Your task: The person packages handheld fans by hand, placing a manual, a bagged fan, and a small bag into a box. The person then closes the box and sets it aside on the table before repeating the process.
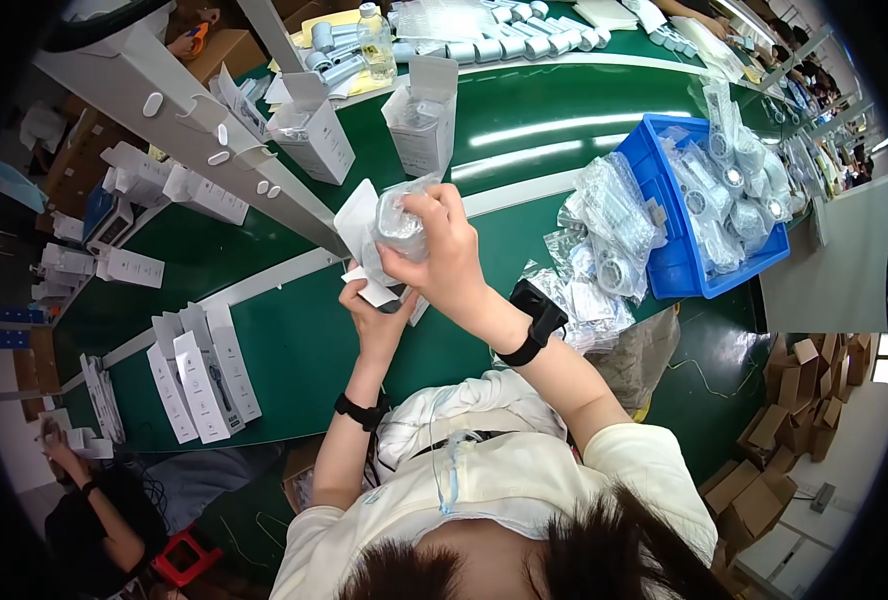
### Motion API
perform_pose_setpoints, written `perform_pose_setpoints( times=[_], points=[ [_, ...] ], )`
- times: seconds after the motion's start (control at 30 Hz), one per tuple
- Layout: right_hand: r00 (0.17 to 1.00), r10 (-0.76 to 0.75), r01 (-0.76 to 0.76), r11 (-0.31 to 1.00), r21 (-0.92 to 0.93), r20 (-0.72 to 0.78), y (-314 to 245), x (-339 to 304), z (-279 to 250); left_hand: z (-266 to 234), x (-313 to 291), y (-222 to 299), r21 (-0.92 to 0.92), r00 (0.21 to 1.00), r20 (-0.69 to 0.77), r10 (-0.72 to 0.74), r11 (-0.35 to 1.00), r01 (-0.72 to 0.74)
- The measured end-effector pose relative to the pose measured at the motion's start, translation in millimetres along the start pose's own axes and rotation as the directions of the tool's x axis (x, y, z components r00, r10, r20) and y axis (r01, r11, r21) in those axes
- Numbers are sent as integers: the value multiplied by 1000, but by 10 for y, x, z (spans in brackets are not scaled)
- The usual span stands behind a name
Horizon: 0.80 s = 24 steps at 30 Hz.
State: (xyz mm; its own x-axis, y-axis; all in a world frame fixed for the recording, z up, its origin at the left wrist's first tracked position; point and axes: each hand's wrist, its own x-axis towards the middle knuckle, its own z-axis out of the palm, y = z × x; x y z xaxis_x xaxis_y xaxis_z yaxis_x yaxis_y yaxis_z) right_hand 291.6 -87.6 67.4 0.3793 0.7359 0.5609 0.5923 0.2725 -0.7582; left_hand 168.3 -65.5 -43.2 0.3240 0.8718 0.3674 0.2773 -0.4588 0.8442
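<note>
My right hand [444, 250] is closed around a rounded grey-white item in clear plastic wrap [400, 222]. It holds this item at the open top of a small white carton [357, 212] whose flaps stand out. Below it, my left hand [376, 318] grips the carton from underneath, fingers wrapped on its side. How far the item sits inside the carton is hidden by my right hand and the flaps. Just beyond my hands stand two open white cartons, one [312, 140] on the left and one [422, 125] on the right, each with a plastic-wrapped item in its top.
To the right, a blue bin [664, 190] full of bagged parts sits tilted beside a heap of bagged parts [609, 235]. Several upright white cartons [204, 375] stand at left on the green table [299, 345]. A grey post [214, 135] rises at left. Another person's arm [104, 500] shows lower left.
</note>
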Motion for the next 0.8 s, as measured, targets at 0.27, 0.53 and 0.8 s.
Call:
perform_pose_setpoints(
  times=[0.27, 0.53, 0.8],
  points=[
    [985, -23, 66, 963, -260, 168, 140, -86, -118, 5, -135, -80, -36, 973, 91, 212, 977, -210],
    [982, 178, -135, 897, -421, 65, 1039, -642, -761, -466, -217, -176, -89, 991, 127, 46, 995, -35],
    [624, 668, -190, 632, -751, 405, 1803, -1113, -1186, -760, -117, 107, -88, 981, 184, -62, 993, 79]
  ],
)
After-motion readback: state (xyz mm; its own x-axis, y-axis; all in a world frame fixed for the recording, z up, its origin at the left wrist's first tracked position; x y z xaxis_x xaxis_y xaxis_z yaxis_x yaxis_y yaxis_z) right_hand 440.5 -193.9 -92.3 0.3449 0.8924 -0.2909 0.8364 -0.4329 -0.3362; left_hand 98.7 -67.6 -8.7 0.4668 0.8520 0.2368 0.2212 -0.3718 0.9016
